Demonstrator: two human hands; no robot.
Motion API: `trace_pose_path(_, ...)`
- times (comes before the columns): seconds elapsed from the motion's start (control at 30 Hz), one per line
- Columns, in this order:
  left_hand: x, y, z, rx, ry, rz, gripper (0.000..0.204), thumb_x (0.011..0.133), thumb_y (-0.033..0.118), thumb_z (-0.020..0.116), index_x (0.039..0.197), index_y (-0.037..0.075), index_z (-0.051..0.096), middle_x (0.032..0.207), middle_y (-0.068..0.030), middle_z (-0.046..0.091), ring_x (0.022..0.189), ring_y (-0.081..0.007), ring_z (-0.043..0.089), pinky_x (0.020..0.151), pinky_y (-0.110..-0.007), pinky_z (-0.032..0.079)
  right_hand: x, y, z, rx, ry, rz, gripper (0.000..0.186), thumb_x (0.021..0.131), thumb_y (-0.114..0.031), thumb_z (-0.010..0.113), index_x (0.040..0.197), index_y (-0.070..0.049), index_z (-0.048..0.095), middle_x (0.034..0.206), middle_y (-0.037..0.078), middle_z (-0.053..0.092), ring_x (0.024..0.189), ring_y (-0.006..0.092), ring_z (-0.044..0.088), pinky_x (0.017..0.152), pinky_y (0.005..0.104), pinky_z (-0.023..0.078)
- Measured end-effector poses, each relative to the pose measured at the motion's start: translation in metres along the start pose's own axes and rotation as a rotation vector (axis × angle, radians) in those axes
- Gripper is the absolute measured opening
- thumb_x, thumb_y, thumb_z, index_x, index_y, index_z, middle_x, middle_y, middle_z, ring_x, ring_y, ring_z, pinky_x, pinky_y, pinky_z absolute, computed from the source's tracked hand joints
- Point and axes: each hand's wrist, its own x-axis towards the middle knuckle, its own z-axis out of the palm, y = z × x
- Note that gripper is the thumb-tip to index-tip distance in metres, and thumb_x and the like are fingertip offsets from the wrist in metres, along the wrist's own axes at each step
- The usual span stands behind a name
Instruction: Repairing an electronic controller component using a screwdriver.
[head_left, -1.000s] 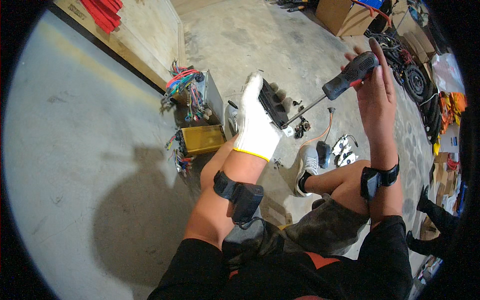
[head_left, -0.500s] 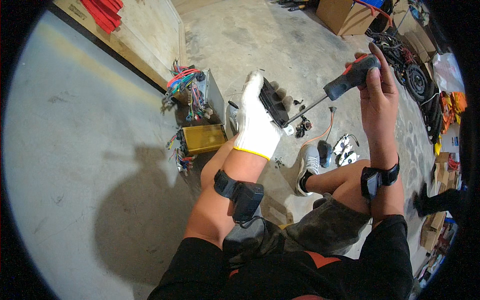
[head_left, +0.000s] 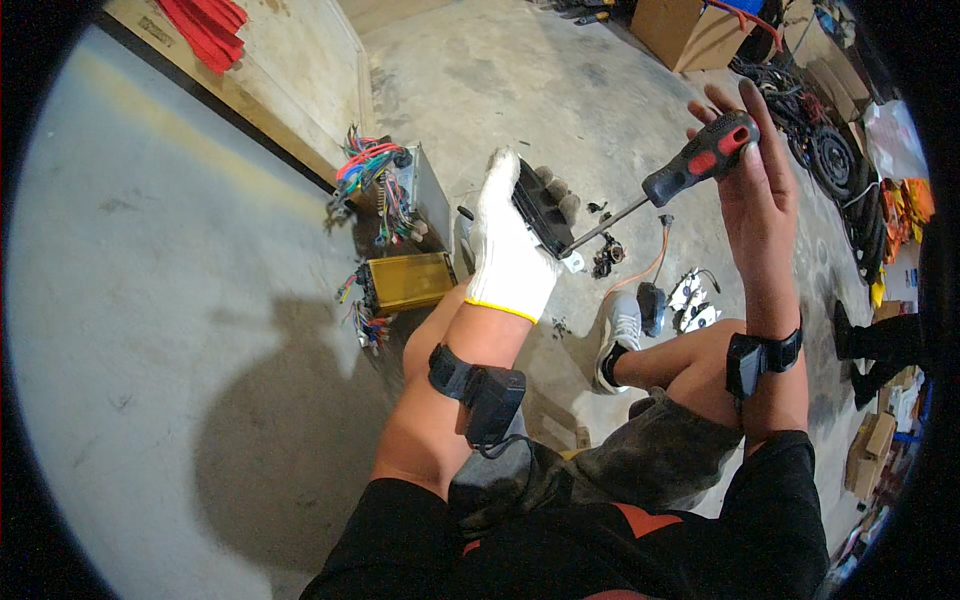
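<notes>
My left hand, in a white glove with a yellow cuff, grips a black rectangular part, with dark-tipped fingers curled round its far side. My bare right hand holds a black-and-red screwdriver by its handle between thumb and fingers, some fingers raised. The screwdriver's tip meets the lower end of the part, beside a small pale tab. Small black pieces lie on the floor just beyond.
A gold metal box and a silver box with bundled wires sit beside a pale panel bearing red cloth. White parts lie near my shoe. Cardboard boxes, coiled hoses and another person's dark-clad legs are rightward.
The screwdriver handle has turned in my right hand, showing more red, and my fingers have shifted around it. Its tip stays at the part. The other person's legs have moved up the frame.
</notes>
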Motion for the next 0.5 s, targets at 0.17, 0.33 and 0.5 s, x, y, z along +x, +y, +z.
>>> trace_pose_path(0.17, 0.0, 0.0, -0.002, 0.033, -0.014, 0.063, 0.027, 0.093, 0.039, 0.062, 0.095, 0.012, 0.057, 0.084, -0.0095, 0.063, 0.071, -0.0249, 0.064, 0.062, -0.039, 0.059, 0.0, 0.012, -0.029, -0.157, -0.131, -0.052, 0.058, 0.101, -0.03, 0.053, 0.148, 0.0, 0.036, 0.128, 0.015, 0.056, 0.121, 0.025, 0.055, 0.103, 0.0379, 0.044)
trace_pose_path(0.33, 0.003, -0.001, -0.004, 0.039, -0.073, 0.04, 0.026, 0.093, 0.038, 0.062, 0.096, 0.013, 0.057, 0.084, -0.0096, 0.063, 0.071, -0.0247, 0.064, 0.062, -0.039, 0.059, 0.003, 0.006, -0.012, 0.077, -0.126, -0.007, 0.063, 0.098, -0.028, 0.059, 0.149, -0.001, 0.033, 0.129, 0.017, 0.055, 0.119, 0.0278, 0.057, 0.102, 0.0411, 0.046)
trace_pose_path(0.5, 0.0, 0.004, -0.004, 0.019, -0.061, 0.018, 0.025, 0.093, 0.036, 0.062, 0.097, 0.012, 0.057, 0.086, -0.0109, 0.063, 0.071, -0.0251, 0.064, 0.06, -0.038, 0.059, 0.003, 0.0, -0.013, 0.026, -0.15, 0.066, 0.055, 0.097, -0.026, 0.061, 0.144, -0.003, 0.044, 0.122, 0.014, 0.062, 0.113, 0.0261, 0.062, 0.101, 0.0395, 0.047)
